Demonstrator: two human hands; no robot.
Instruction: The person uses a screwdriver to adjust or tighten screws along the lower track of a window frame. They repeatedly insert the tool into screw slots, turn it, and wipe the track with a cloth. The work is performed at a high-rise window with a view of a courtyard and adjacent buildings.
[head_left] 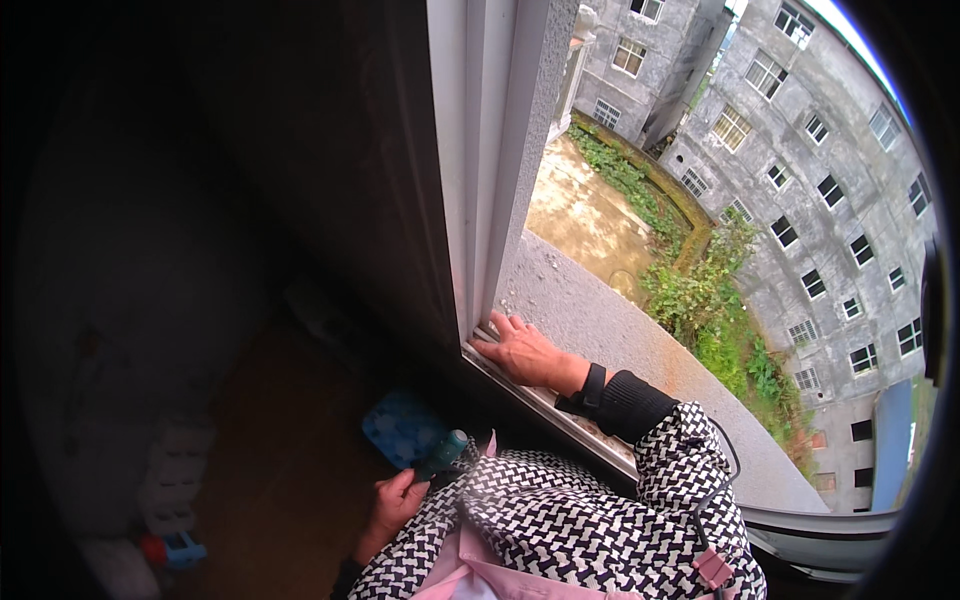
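My right hand [525,352] reaches to the lower corner of the white window frame [480,180]. Its fingers are apart and touch the window track [545,408], with no held thing showing between them. Lower and to the left, my left hand [393,503] is closed on the near end of a dark teal, bottle-like thing [440,457]. That thing is tilted, with a pale round end pointing away from the hand. Shadow blurs its details, so its exact kind is unclear.
Outside the frame runs a rough concrete ledge [600,330], with a drop to plants [690,320] and a grey building [780,170] beyond. Indoors, a blue patterned object [400,428] is beside my left hand. A blue-and-red item [178,550] lies in the dim lower left.
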